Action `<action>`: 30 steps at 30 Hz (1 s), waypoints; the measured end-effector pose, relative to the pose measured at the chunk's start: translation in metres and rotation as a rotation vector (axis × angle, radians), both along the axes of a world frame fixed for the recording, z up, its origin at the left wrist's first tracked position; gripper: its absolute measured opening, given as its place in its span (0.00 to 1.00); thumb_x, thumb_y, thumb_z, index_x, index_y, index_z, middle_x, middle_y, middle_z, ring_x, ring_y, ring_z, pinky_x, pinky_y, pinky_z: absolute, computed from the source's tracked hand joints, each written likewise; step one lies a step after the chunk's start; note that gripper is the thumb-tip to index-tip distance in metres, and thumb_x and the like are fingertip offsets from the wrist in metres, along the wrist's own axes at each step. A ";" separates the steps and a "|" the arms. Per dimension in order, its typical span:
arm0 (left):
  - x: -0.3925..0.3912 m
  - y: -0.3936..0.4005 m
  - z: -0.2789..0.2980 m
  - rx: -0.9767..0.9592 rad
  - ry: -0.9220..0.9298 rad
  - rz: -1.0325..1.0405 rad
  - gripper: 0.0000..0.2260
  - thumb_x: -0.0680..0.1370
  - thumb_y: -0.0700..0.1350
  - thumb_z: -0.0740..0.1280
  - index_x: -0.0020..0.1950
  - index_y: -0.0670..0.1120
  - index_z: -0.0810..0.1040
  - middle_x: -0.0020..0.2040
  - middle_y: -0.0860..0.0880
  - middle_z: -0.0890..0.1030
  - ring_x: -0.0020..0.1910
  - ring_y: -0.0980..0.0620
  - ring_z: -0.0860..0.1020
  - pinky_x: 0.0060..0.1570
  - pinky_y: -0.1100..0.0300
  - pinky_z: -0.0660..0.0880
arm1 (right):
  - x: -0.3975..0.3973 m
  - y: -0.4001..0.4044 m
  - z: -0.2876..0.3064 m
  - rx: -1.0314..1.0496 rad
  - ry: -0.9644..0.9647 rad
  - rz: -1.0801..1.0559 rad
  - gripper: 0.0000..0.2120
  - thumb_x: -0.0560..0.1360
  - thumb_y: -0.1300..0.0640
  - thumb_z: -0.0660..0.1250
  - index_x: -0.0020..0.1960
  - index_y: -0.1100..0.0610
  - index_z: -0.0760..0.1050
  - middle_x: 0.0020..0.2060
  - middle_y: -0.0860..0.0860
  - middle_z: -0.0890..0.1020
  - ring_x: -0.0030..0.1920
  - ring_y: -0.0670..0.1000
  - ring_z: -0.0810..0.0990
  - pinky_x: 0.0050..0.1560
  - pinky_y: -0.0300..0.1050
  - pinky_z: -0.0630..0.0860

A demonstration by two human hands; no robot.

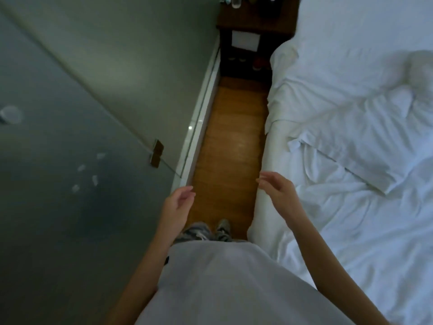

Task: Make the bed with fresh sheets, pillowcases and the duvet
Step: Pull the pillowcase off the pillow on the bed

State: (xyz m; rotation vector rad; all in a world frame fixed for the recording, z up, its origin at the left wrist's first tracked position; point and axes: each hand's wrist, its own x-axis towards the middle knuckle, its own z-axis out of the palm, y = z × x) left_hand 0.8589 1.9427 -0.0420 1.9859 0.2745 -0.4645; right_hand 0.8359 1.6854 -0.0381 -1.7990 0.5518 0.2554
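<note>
The bed [264, 202] fills the right side, covered in a rumpled white sheet [351, 231]. A white pillow [346, 146] lies across the sheet, and a second pillow [365, 29] sits at the head end. My right hand [278, 191] hovers over the bed's left edge with fingers spread and relaxed, holding nothing. My left hand [178, 202] hangs over the floor strip, fingers loosely curled and empty. I stand in the gap beside the bed.
A narrow wooden floor strip [229, 141] runs between the bed and a frosted glass wall [70, 137] on the left. A dark wooden nightstand [255, 22] with a glass [236, 2] and other items stands at the far end. My shoes [222, 227] show below.
</note>
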 end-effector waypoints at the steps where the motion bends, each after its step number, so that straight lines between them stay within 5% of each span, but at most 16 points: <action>1: 0.025 -0.009 0.002 -0.007 -0.006 -0.052 0.08 0.80 0.43 0.64 0.59 0.51 0.76 0.51 0.58 0.79 0.52 0.63 0.76 0.49 0.69 0.71 | 0.014 -0.007 0.004 -0.001 -0.011 -0.041 0.13 0.78 0.54 0.65 0.62 0.51 0.75 0.53 0.48 0.81 0.55 0.48 0.79 0.58 0.46 0.75; 10: 0.238 -0.119 -0.020 -0.027 0.019 -0.474 0.09 0.80 0.44 0.64 0.55 0.58 0.75 0.52 0.55 0.81 0.54 0.58 0.78 0.55 0.60 0.75 | 0.111 -0.066 -0.014 0.045 0.053 -0.471 0.09 0.77 0.58 0.65 0.57 0.51 0.76 0.50 0.50 0.83 0.52 0.50 0.81 0.58 0.46 0.76; 18: 0.399 -0.247 -0.022 -0.011 0.027 -0.960 0.08 0.81 0.45 0.62 0.59 0.53 0.75 0.52 0.56 0.80 0.53 0.59 0.77 0.50 0.68 0.72 | 0.212 -0.105 -0.013 -0.046 0.106 -0.867 0.12 0.77 0.56 0.65 0.60 0.49 0.77 0.50 0.44 0.82 0.51 0.42 0.80 0.52 0.36 0.74; 25: 0.465 -0.351 -0.013 -0.001 0.021 -1.314 0.08 0.80 0.43 0.63 0.58 0.50 0.76 0.50 0.54 0.80 0.50 0.59 0.77 0.44 0.72 0.72 | 0.237 -0.116 -0.012 0.037 0.082 -1.214 0.10 0.77 0.57 0.66 0.58 0.51 0.77 0.48 0.47 0.82 0.50 0.44 0.80 0.51 0.35 0.76; 30: 0.453 -0.410 -0.018 0.016 0.042 -1.421 0.09 0.80 0.44 0.64 0.59 0.51 0.76 0.50 0.55 0.80 0.51 0.58 0.77 0.47 0.66 0.73 | 0.226 -0.130 -0.018 0.060 0.077 -1.368 0.10 0.77 0.59 0.66 0.57 0.49 0.76 0.49 0.49 0.82 0.52 0.45 0.80 0.45 0.29 0.73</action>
